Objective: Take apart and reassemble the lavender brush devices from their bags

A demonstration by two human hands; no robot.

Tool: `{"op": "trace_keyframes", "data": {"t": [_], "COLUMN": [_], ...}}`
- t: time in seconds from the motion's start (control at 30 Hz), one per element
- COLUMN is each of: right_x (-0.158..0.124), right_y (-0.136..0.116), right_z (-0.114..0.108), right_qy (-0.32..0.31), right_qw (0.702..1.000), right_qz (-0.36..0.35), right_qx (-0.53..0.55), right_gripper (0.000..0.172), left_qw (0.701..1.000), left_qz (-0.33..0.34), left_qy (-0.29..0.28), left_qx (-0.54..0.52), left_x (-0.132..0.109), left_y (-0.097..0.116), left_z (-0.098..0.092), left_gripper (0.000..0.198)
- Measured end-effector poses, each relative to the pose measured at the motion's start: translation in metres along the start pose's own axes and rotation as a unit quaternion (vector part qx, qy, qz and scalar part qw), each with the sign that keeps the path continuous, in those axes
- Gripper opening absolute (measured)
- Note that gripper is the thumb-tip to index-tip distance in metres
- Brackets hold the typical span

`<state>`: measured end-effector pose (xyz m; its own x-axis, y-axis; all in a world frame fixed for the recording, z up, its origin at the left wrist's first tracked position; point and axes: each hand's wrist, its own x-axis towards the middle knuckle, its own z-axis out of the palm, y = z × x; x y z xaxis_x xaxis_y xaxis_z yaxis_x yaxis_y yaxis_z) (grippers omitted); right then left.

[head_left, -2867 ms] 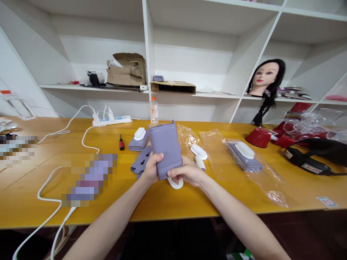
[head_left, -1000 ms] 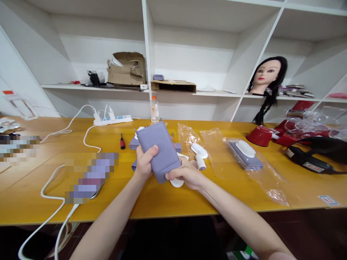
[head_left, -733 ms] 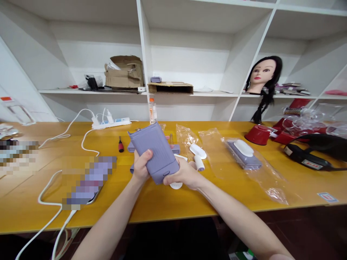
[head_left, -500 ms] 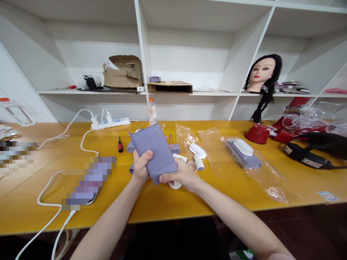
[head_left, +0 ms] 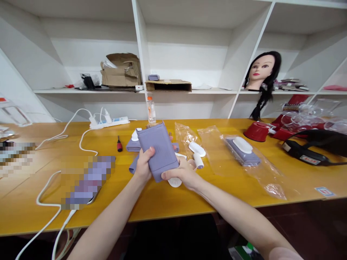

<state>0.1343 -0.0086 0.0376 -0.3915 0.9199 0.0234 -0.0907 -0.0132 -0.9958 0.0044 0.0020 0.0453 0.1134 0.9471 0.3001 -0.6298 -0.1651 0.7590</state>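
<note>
Purple case (head_left: 159,150) is held tilted, in front of the bottle (head_left: 151,112). Left hand (head_left: 144,167) grips its left edge, right hand (head_left: 185,174) its lower right corner. Screwdriver (head_left: 119,146) is left of bottle, mannequin head (head_left: 261,68) well right.

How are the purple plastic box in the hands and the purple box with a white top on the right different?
The held purple box is tilted in the left hand and right hand; the white-topped purple box lies on the yellow wooden table. The white-topped box wears a white oval piece; the held box shows none. Both are purple.
</note>
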Motion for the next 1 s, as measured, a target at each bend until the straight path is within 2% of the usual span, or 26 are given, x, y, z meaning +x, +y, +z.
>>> {"op": "trace_keyframes", "data": {"t": [0.2, 0.27, 0.4, 0.47, 0.53, 0.63, 0.7, 0.77, 0.83, 0.9, 1.0], "right_x": [0.003, 0.004, 0.004, 0.002, 0.000, 0.000, 0.004, 0.010, 0.016, 0.019, 0.019], "right_y": [0.006, 0.007, 0.005, 0.004, 0.004, 0.005, 0.006, 0.006, 0.004, 0.001, 0.000], "right_z": [-0.001, -0.001, 0.000, 0.002, 0.005, 0.007, 0.005, -0.002, -0.009, -0.015, -0.013], "right_qy": [-0.007, -0.013, -0.041, -0.049, -0.047, -0.019, 0.008, 0.043, 0.093, 0.158, 0.242], "right_qw": [1.000, 1.000, 0.997, 0.994, 0.994, 0.997, 0.998, 0.998, 0.994, 0.966, 0.867], "right_qz": [0.000, 0.002, 0.023, 0.038, 0.039, 0.027, 0.019, -0.003, -0.044, -0.079, -0.079], "right_qx": [-0.005, 0.007, 0.065, 0.086, 0.090, 0.076, 0.066, 0.040, -0.045, -0.191, -0.428], "right_gripper": [0.029, 0.027, 0.026, 0.026, 0.027, 0.028, 0.029, 0.031, 0.032, 0.032, 0.032], "left_qw": [0.998, 0.999, 0.996, 0.990, 0.986, 0.993, 0.994, 0.990, 0.985, 0.984, 0.984], "left_qz": [-0.053, -0.046, 0.051, 0.101, 0.125, 0.078, 0.053, 0.070, 0.089, 0.082, 0.055], "left_qy": [-0.003, 0.007, 0.057, 0.058, 0.049, 0.046, 0.064, 0.091, 0.106, 0.099, 0.108], "left_qx": [-0.028, -0.018, 0.039, 0.077, 0.097, 0.076, 0.066, 0.081, 0.106, 0.124, 0.128], "left_x": [0.003, 0.003, -0.001, -0.002, -0.002, 0.003, 0.009, 0.013, 0.015, 0.013, 0.009], "left_y": [0.004, 0.004, 0.002, 0.002, 0.001, 0.001, -0.001, -0.006, -0.013, -0.022, -0.032], "left_z": [0.000, 0.000, -0.003, -0.007, -0.012, -0.015, -0.012, -0.008, -0.001, 0.005, 0.010], "left_gripper": [0.063, 0.061, 0.058, 0.057, 0.057, 0.054, 0.049, 0.045, 0.046, 0.052, 0.061]}}
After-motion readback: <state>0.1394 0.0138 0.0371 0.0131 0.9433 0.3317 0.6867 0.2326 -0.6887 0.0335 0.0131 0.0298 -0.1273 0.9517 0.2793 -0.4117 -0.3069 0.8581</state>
